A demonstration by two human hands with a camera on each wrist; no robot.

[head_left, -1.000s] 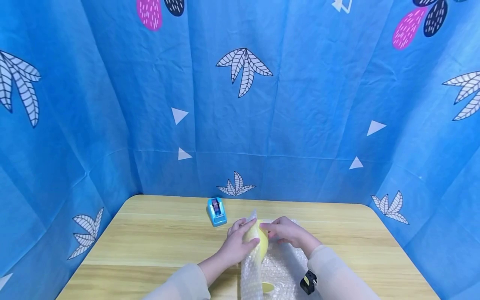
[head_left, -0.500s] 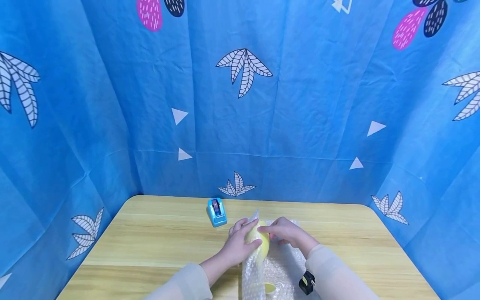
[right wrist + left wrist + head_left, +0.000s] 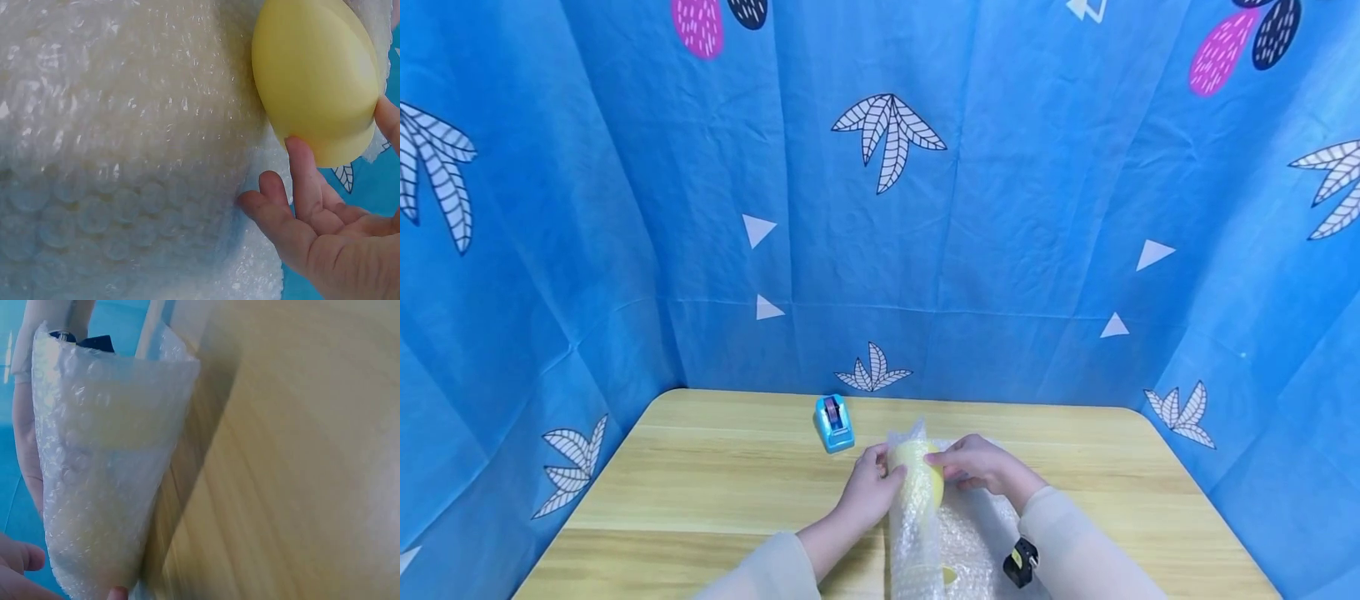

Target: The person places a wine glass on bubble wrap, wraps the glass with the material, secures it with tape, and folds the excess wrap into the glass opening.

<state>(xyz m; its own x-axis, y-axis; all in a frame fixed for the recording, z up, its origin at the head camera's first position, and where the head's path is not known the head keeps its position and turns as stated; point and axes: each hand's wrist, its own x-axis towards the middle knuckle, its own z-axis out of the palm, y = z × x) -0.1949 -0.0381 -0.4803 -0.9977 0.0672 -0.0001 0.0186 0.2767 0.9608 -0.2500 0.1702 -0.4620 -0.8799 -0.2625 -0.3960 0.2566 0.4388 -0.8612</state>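
Note:
A smooth yellow rounded, vase-like thing [image 3: 319,81] lies on a sheet of bubble wrap [image 3: 125,125], one flap folded over its left side. Its exact kind is partly hidden by the wrap. My left hand [image 3: 867,490] holds the folded wrap against the thing's left side, thumb on top; in the left wrist view the yellow shows faintly through the bubble wrap [image 3: 106,487]. At the far end, my right hand [image 3: 988,467] holds the thing's rim between thumb and fingers, as the right wrist view shows.
A blue tape dispenser [image 3: 834,423] stands on the wooden table [image 3: 715,467], beyond my left hand. Blue patterned curtain [image 3: 1045,208] hangs behind and at both sides. A small black device [image 3: 1020,562] sits at my right sleeve.
The wrap flap has rolled farther right, covering more of the yellow thing. My left fingers have drawn back from its top to its left side; my right hand has shifted slightly right.

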